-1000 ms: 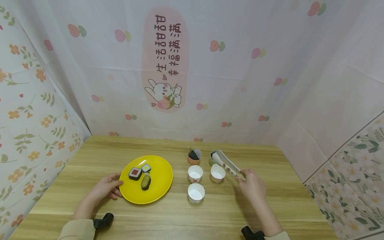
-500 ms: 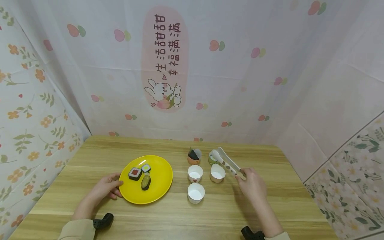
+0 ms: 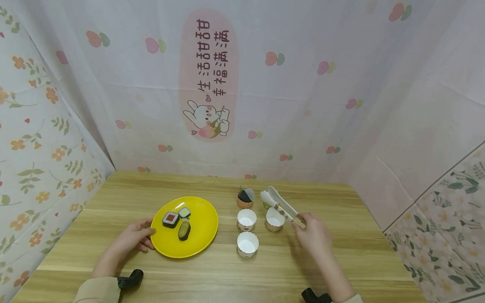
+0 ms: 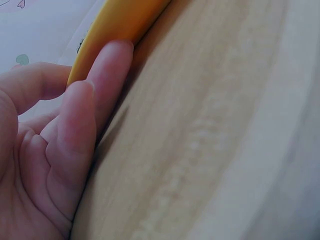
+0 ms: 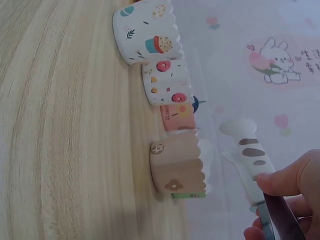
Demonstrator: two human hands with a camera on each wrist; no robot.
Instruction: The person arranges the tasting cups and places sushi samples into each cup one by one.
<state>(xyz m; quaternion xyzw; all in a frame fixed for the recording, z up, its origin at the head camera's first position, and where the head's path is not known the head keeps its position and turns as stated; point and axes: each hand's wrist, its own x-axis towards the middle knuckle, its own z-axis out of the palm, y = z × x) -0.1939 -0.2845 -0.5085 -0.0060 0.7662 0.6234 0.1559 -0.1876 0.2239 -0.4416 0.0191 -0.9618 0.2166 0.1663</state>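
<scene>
My left hand (image 3: 132,236) pinches the near-left rim of a yellow plate (image 3: 206,221), thumb above and fingers below. On the plate lie a square sushi roll with a red centre (image 3: 171,219), a smaller roll with a pale centre (image 3: 184,212) and an oblong dark-wrapped sushi (image 3: 184,230). In my right hand (image 3: 314,235) are tongs (image 5: 252,150) with white paw-shaped tips and brown spots. Their tips stand apart above the green paper cup (image 3: 266,206), largely covering it from the head view. No item shows between the tips.
An orange cup (image 3: 244,203) holding a dark-and-white piece stands at the back. Closer in are a white cup (image 3: 246,220), a brown cup (image 3: 274,220) and another white cup (image 3: 247,245). A printed curtain (image 3: 303,126) hangs behind the wooden table.
The tongs and my right hand have shifted slightly left, and the paw tips have spread over the green cup. My left hand and the plate stay where they were.
</scene>
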